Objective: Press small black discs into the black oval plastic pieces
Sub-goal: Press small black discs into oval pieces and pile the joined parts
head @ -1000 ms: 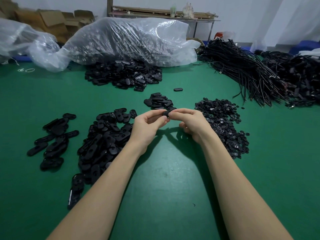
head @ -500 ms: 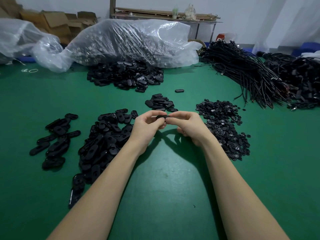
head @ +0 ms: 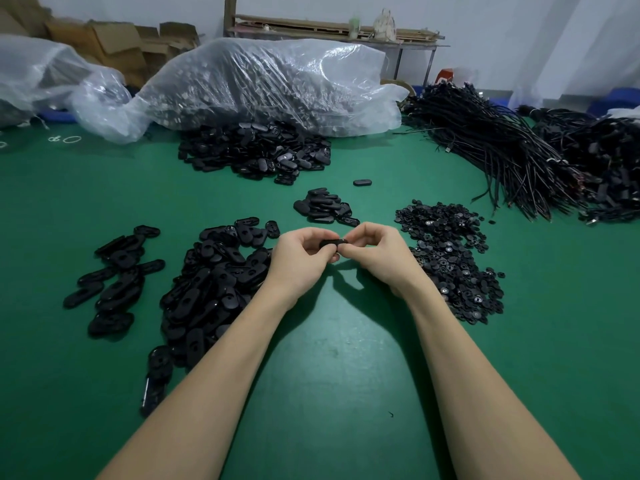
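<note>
Above the green table (head: 329, 368), my left hand (head: 299, 259) and my right hand (head: 375, 254) meet fingertip to fingertip and together pinch one black oval piece (head: 333, 242). Its flat edge shows between the thumbs; any disc in it is hidden by my fingers. A heap of small black discs (head: 450, 261) lies just right of my right hand. A large heap of oval pieces (head: 211, 289) lies left of my left hand, with a smaller group (head: 114, 275) further left.
A small stack of oval pieces (head: 325, 211) sits just beyond my hands, and a single one (head: 362, 182) behind it. Further back lie another oval heap (head: 256, 150), clear plastic bags (head: 263, 84) of parts, and bundles of black cables (head: 502, 147) at the right.
Both hands stay together on the oval piece; the fingers have shifted slightly on it, and the view has tilted a little so everything sits lower in frame.
</note>
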